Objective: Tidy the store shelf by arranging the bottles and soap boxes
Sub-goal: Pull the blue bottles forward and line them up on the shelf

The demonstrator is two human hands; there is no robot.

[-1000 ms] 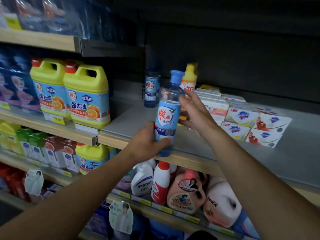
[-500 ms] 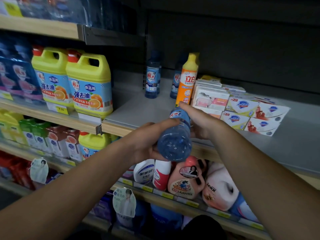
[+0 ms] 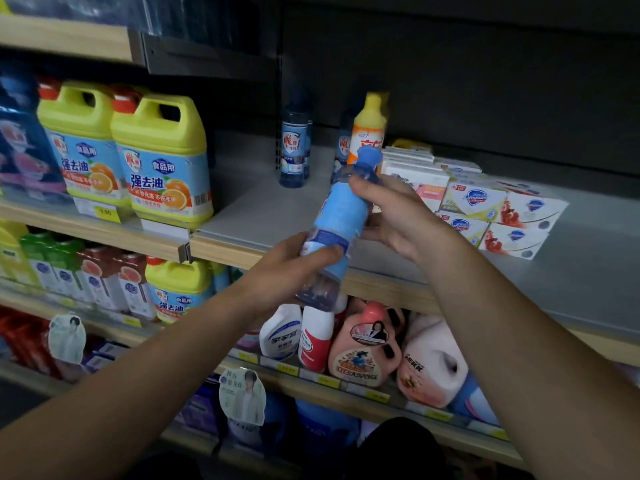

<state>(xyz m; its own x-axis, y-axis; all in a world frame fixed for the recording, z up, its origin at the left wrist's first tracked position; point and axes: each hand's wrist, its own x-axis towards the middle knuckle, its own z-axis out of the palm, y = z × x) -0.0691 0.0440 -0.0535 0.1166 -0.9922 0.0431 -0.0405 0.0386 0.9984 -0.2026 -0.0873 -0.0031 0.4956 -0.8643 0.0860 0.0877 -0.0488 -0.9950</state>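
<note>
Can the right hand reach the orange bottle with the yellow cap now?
Probably not yet: the right hand grips the blue bottle, which lies between it and the orange bottle standing behind on the shelf.

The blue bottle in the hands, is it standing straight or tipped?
Tipped. The blue bottle leans, cap up-right, held off the shelf by the left hand and right hand.

Two bare hands, the left hand (image 3: 277, 268) and the right hand (image 3: 398, 216), hold one clear blue plastic bottle with a blue cap (image 3: 341, 220). On the grey shelf (image 3: 263, 209) stand two more blue bottles of the same kind (image 3: 293, 150) and one orange bottle with a yellow top (image 3: 370, 128). Two large yellow jugs with red caps (image 3: 162, 161) stand to the left. The stacked white soap boxes (image 3: 485, 209) are too many and overlapped to count exactly.
</note>
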